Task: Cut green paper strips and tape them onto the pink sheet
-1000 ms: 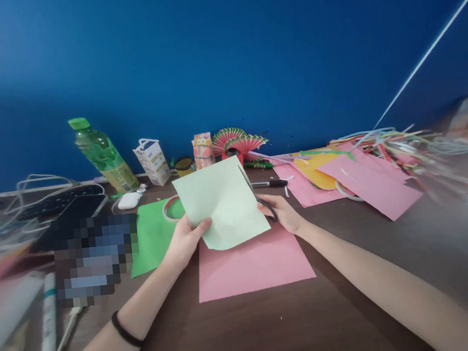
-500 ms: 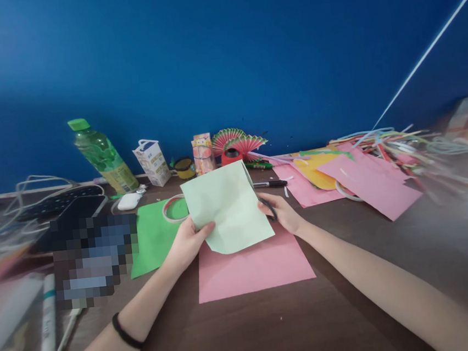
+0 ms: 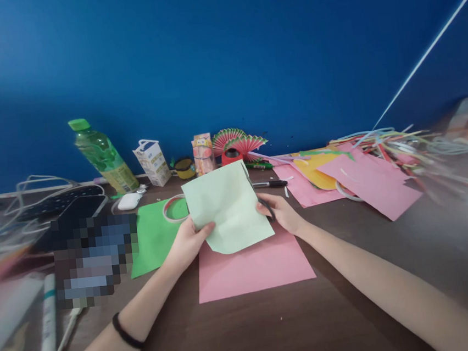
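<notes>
A pale green sheet of paper [image 3: 227, 209] is held up, tilted, above a pink sheet [image 3: 256, 275] that lies flat on the dark table. My left hand [image 3: 188, 240] pinches its lower left edge, thumb on the front face. At the right edge, my right hand [image 3: 281, 210] is closed round the black handle of scissors [image 3: 266, 207]. The blades are hidden behind the pale sheet. Left of the paper, a roll of tape [image 3: 176, 219] rests on a bright green sheet [image 3: 152, 247].
Along the blue wall stand a green bottle [image 3: 104, 160], a carton [image 3: 153, 164] and pink paper fans [image 3: 247, 144]. A black pen [image 3: 274, 184] lies behind my right hand. Pink sheets [image 3: 371, 184] and craft strips are piled right. A blurred-out phone [image 3: 97, 260] and cables are left.
My right hand and the scissors have shifted very slightly to the left. The upper left corner of the pale green paper has moved a touch; my left hand stays in place.
</notes>
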`<state>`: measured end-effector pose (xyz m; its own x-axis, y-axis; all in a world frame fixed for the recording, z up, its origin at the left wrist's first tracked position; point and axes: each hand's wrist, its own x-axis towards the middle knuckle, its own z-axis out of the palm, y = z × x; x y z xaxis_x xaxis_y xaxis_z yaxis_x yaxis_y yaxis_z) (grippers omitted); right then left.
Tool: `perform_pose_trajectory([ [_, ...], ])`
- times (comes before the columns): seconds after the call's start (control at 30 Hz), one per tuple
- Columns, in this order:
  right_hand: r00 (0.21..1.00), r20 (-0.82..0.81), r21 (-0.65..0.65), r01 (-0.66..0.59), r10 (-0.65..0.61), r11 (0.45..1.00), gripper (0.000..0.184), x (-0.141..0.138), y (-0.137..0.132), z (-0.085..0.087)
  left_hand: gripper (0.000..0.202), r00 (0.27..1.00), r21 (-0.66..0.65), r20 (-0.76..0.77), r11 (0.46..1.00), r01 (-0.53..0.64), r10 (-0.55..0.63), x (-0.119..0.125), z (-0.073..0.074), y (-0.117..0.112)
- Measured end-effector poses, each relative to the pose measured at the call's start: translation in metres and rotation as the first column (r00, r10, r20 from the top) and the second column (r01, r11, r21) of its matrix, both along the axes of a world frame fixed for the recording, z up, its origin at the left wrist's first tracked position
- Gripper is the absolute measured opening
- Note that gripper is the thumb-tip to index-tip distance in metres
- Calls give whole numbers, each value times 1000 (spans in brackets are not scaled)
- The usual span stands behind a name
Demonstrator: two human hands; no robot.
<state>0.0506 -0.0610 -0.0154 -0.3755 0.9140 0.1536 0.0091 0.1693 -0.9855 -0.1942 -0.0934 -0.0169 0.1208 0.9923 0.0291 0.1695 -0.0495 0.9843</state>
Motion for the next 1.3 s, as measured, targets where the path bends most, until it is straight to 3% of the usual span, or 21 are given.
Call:
perform_pose_trajectory([
  [0.23, 1000, 29, 69, -1, -1, 998, 46, 1, -1, 3, 41, 1000, 12, 6, 1000, 1, -1, 5, 4, -3],
  [0.4, 1000, 31, 113, -3, 0, 994, 41, 0, -2, 4, 37, 997, 11, -82, 1000, 9, -8, 6, 9, -6],
  [0.8, 999, 37, 91, 7, -11, 996, 37, 1, -1, 2, 41, 998, 4, -55, 999, 43, -43, 7, 11, -6],
  [1.3, 1000, 19, 92, 5, -7, 996, 35, 0, -1, 2, 48, 986, -18, -146, 997, 75, -77, 6, 12, -6],
])
